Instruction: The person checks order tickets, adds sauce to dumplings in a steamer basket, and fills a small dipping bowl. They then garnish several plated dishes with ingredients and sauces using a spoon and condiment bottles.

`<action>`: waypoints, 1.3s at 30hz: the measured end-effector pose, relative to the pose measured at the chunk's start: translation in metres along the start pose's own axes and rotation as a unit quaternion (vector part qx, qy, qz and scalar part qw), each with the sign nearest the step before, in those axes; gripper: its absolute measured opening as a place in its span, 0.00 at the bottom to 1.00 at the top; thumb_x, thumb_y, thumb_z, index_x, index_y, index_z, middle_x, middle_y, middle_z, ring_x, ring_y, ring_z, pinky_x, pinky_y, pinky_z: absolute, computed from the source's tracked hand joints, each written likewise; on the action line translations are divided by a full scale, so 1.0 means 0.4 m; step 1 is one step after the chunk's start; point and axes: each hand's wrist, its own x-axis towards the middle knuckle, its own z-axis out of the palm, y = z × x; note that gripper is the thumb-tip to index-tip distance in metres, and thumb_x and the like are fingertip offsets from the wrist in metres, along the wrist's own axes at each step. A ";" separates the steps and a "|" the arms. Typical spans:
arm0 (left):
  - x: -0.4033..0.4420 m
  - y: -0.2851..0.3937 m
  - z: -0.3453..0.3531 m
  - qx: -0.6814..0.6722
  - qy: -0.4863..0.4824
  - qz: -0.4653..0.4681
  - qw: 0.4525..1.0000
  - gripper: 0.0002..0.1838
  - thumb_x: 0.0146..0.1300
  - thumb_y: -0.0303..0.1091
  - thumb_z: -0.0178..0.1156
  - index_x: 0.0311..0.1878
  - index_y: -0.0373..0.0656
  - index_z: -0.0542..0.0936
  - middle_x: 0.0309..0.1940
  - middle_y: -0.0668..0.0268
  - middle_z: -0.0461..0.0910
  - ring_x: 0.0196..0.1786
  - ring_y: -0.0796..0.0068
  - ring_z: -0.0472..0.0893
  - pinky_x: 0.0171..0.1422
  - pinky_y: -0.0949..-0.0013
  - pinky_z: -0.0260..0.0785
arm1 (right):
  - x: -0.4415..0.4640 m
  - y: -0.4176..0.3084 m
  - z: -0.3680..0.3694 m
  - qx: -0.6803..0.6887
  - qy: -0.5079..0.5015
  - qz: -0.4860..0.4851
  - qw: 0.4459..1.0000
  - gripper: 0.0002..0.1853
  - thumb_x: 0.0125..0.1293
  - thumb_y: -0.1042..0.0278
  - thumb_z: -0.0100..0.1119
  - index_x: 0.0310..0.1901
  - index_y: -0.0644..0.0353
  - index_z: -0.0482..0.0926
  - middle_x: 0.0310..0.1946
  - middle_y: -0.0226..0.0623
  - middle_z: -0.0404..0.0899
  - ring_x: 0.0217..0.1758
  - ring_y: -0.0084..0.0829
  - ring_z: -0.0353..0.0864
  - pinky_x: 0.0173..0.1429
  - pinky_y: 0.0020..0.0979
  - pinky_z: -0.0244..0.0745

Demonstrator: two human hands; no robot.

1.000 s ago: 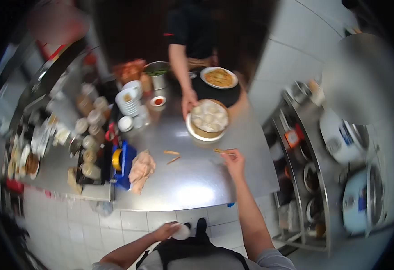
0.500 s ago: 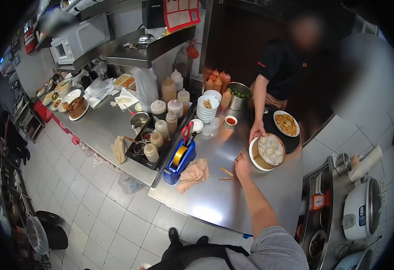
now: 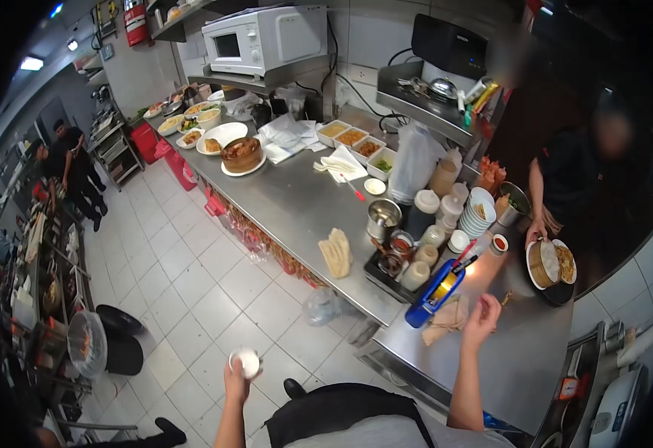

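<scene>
Low over the floor, my left hand (image 3: 235, 382) is wrapped round a small white cup (image 3: 247, 363) with a pale top or content. My right hand (image 3: 480, 321) is raised over the steel counter (image 3: 532, 336), fingers loosely curled and apart, with no held object visible. Close to its fingertips is a small brown strip (image 3: 506, 298). Beside that hand lie a crumpled tan cloth (image 3: 446, 319) and a blue tape dispenser (image 3: 436, 297) with yellow tape. Across the counter, a co-worker's hand (image 3: 541, 224) grips the plate carrying a dumpling steamer (image 3: 543, 261), next to a plate of noodles (image 3: 565, 263).
Squeeze bottles (image 3: 427, 211) and stacked bowls (image 3: 479, 213) stand by the counter. Along the left counter are a folded cloth (image 3: 335, 252), a metal pot (image 3: 383, 216) and a wooden steamer (image 3: 241, 154). A lidded black bin (image 3: 125, 351) stands on the floor. Other people stand far left.
My view has swung left. My right hand has drawn away from the steamer plate, which the co-worker has moved back beside the noodles. My left hand has come into view with the cup.
</scene>
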 end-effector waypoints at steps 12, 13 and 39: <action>0.483 0.418 0.366 -0.287 -0.341 -0.244 0.861 0.26 0.58 0.34 0.48 0.62 0.49 0.66 0.62 0.46 0.63 0.63 0.45 0.66 0.58 0.46 0.71 | -0.098 -0.408 0.572 0.050 -0.335 -0.137 0.931 0.07 0.56 0.82 0.55 0.37 0.65 0.79 0.34 0.40 0.75 0.33 0.33 0.77 0.37 0.28 0.71; 0.511 0.413 0.381 -0.314 -0.351 -0.269 0.840 0.24 0.61 0.38 0.47 0.62 0.48 0.67 0.63 0.45 0.62 0.64 0.44 0.65 0.60 0.45 0.69 | -0.087 -0.390 0.612 0.045 -0.340 -0.129 0.930 0.07 0.57 0.81 0.56 0.37 0.65 0.79 0.33 0.40 0.75 0.33 0.34 0.78 0.37 0.28 0.72; 1.254 0.629 0.541 -0.307 -0.392 -0.412 0.763 0.28 0.66 0.56 0.41 0.62 0.50 0.69 0.67 0.45 0.55 0.70 0.43 0.54 0.70 0.39 0.50 | 0.545 0.071 1.870 -0.458 -0.292 -0.087 0.835 0.09 0.56 0.64 0.57 0.35 0.54 0.84 0.42 0.35 0.79 0.52 0.36 0.76 0.53 0.44 0.70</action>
